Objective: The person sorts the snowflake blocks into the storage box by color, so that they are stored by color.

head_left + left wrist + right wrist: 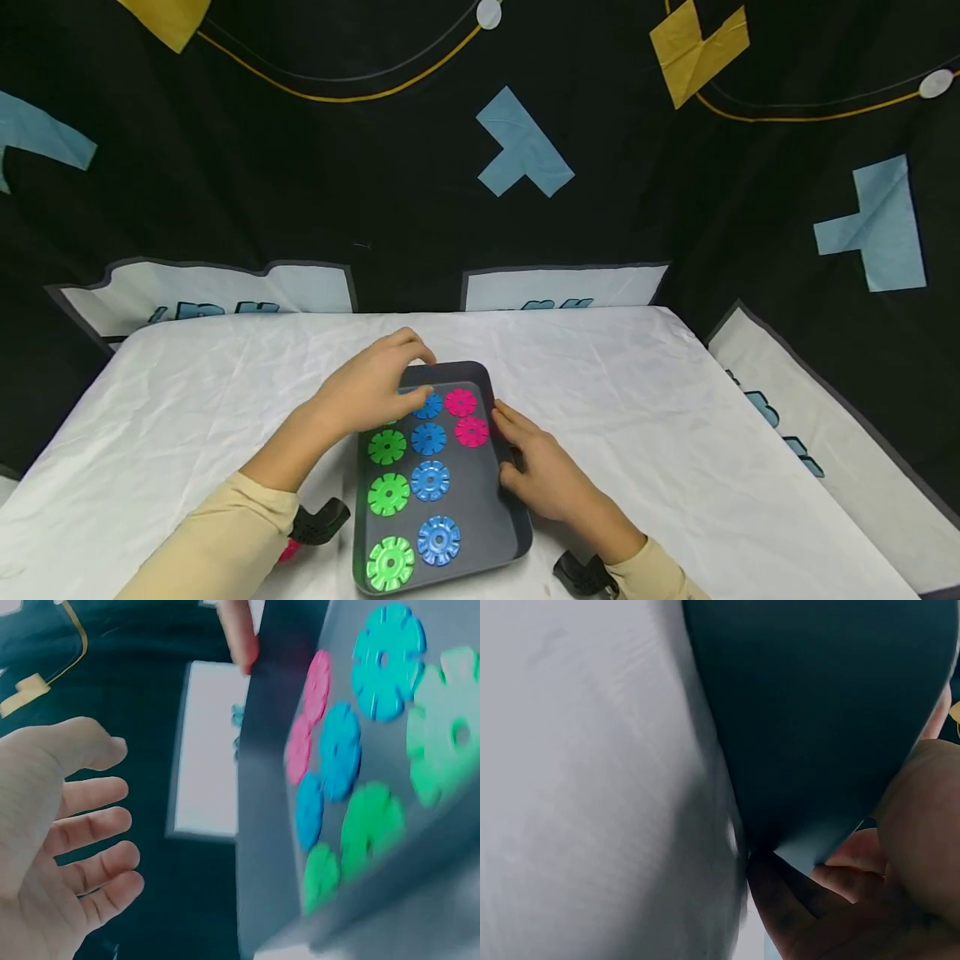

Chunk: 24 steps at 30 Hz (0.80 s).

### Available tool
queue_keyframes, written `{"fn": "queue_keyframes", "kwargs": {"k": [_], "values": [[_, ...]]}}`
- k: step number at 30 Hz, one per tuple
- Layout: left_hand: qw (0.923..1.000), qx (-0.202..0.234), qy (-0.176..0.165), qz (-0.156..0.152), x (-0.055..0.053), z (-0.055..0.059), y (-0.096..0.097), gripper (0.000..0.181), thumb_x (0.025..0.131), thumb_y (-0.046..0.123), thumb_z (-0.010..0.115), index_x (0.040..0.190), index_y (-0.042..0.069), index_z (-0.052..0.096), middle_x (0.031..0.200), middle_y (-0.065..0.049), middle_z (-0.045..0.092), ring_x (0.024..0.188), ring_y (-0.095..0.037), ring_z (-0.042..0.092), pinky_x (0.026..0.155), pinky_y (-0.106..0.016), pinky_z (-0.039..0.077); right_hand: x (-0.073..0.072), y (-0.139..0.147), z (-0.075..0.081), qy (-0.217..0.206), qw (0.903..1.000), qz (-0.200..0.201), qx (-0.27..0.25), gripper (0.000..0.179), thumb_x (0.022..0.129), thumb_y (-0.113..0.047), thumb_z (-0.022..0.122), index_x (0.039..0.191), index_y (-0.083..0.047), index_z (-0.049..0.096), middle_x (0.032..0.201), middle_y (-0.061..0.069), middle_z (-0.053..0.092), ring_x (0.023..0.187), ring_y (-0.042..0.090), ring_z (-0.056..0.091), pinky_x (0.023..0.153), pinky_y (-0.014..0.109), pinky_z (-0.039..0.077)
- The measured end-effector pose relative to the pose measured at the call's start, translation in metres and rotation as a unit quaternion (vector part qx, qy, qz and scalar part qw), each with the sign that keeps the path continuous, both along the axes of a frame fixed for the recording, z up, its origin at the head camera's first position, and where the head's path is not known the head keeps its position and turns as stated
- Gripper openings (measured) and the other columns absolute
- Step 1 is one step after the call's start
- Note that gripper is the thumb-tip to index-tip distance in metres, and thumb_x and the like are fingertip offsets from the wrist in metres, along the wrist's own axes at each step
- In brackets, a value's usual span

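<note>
A dark grey tray (480,508) lies on the white-covered table, holding notched plastic discs in columns: green discs (388,494), blue discs (431,481) and two pink discs (472,432). Over the tray's far left corner is my left hand (375,383), its thumb above the farthest blue disc and partly hiding a green one. The left wrist view shows that hand's (67,825) fingers spread and loosely bent, with nothing in them. My right hand (543,467) grips the tray's right side, thumb at the rim; in the right wrist view its fingertips (769,877) meet the outer wall low down.
A pink piece (288,550) shows on the white cloth (637,400) beneath my left wrist, mostly covered. Black wrist cameras sit on both wrists. Behind the table hangs a black cloth (360,183) with blue and yellow patches.
</note>
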<state>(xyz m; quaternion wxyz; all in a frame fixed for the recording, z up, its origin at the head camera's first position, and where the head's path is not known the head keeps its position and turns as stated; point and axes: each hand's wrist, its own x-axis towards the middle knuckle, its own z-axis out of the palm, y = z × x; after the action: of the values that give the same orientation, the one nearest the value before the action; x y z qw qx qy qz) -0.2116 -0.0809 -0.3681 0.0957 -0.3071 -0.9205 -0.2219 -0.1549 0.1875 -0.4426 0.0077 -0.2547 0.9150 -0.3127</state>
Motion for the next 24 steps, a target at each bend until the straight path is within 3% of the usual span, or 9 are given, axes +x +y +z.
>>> {"fn": "queue_keyframes", "kwargs": {"k": [6, 13, 20, 24], "values": [[0.9982, 0.026, -0.007, 0.053, 0.012, 0.011, -0.043, 0.035, 0.084, 0.021, 0.073, 0.115, 0.008, 0.065, 0.116, -0.006, 0.060, 0.089, -0.022, 0.057, 0.072, -0.036, 0.055, 0.001, -0.001, 0.000, -0.008, 1.0000, -0.004, -0.002, 0.071, 0.083, -0.007, 0.060, 0.149, 0.000, 0.035, 0.159, 0.005, 0.026, 0.142, 0.014, 0.025, 0.111, 0.037, 0.030], [0.9932, 0.040, -0.026, 0.106, 0.028, 0.019, -0.098, 0.036, 0.084, 0.020, 0.074, 0.117, 0.011, 0.063, 0.109, -0.006, 0.061, 0.087, -0.024, 0.051, 0.059, -0.031, 0.049, 0.001, -0.001, 0.000, -0.004, 0.9999, -0.009, -0.002, 0.071, 0.083, -0.008, 0.061, 0.149, -0.001, 0.035, 0.158, 0.005, 0.027, 0.142, 0.015, 0.026, 0.111, 0.038, 0.031], [0.9930, 0.036, -0.017, 0.111, 0.045, 0.011, -0.138, 0.038, 0.080, 0.023, 0.079, 0.114, 0.012, 0.065, 0.106, -0.003, 0.063, 0.084, -0.020, 0.051, 0.059, -0.028, 0.049, 0.001, -0.001, 0.000, -0.002, 1.0000, -0.008, -0.003, 0.072, 0.082, -0.007, 0.061, 0.149, -0.001, 0.035, 0.159, 0.004, 0.027, 0.142, 0.012, 0.024, 0.111, 0.036, 0.030], [0.9940, 0.028, -0.063, 0.085, 0.059, -0.003, -0.146, 0.040, 0.074, 0.024, 0.084, 0.110, 0.018, 0.066, 0.102, 0.003, 0.062, 0.083, -0.017, 0.052, 0.062, -0.027, 0.051, 0.001, -0.002, 0.000, -0.005, 1.0000, -0.008, -0.001, 0.072, 0.082, -0.006, 0.060, 0.149, -0.001, 0.035, 0.159, 0.003, 0.025, 0.142, 0.011, 0.024, 0.110, 0.035, 0.031]]}}
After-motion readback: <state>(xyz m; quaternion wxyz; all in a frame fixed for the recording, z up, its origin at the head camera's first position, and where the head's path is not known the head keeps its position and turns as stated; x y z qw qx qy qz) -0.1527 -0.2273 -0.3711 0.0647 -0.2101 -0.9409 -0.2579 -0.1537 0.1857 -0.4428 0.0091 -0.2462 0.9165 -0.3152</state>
